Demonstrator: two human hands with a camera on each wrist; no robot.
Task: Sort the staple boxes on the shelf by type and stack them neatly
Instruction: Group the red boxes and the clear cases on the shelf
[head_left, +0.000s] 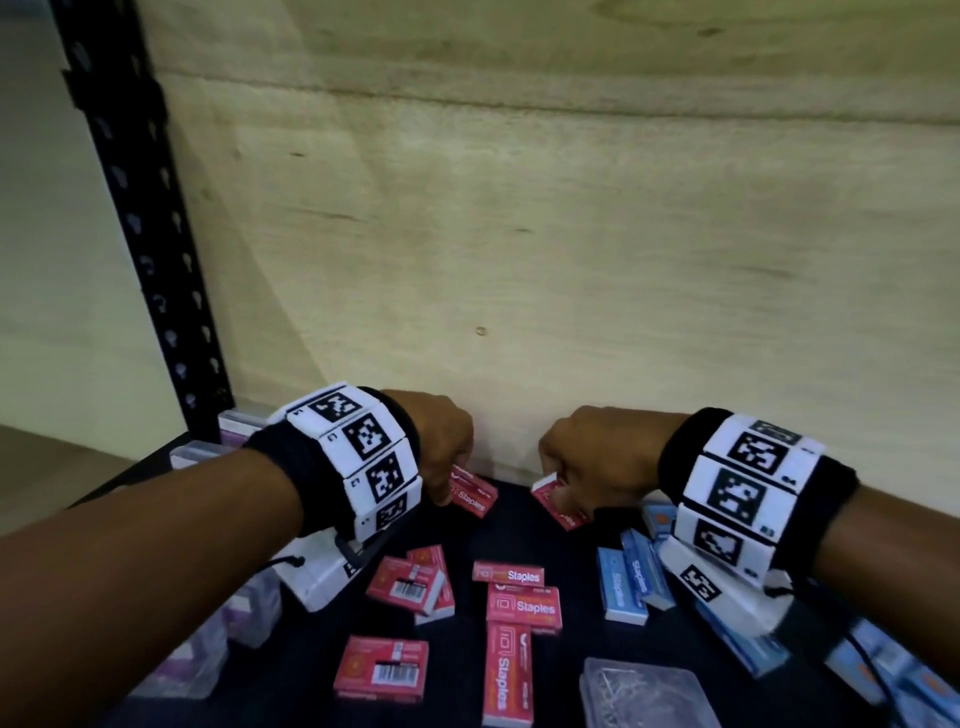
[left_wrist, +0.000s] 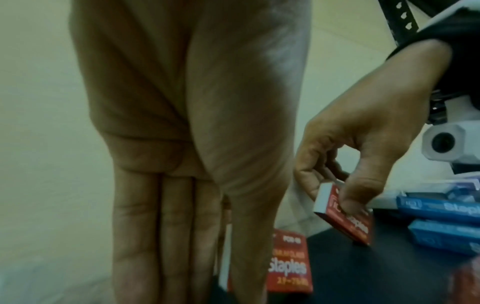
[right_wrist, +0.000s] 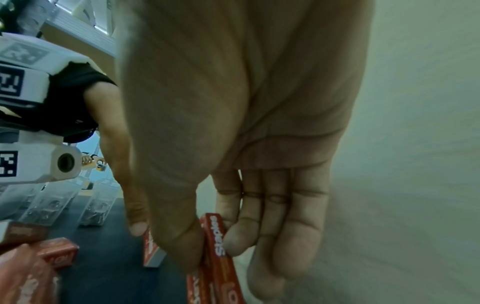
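My left hand (head_left: 441, 441) and right hand (head_left: 582, 457) each pinch a red cardboard staple box (head_left: 470, 491); I'd square edges before stacking

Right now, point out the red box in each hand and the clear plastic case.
left hand's red box (head_left: 470, 492), head view, printed top face
right hand's red box (left_wrist: 345, 224), left wrist view, red front face
clear plastic case (head_left: 644, 693), head view, lid
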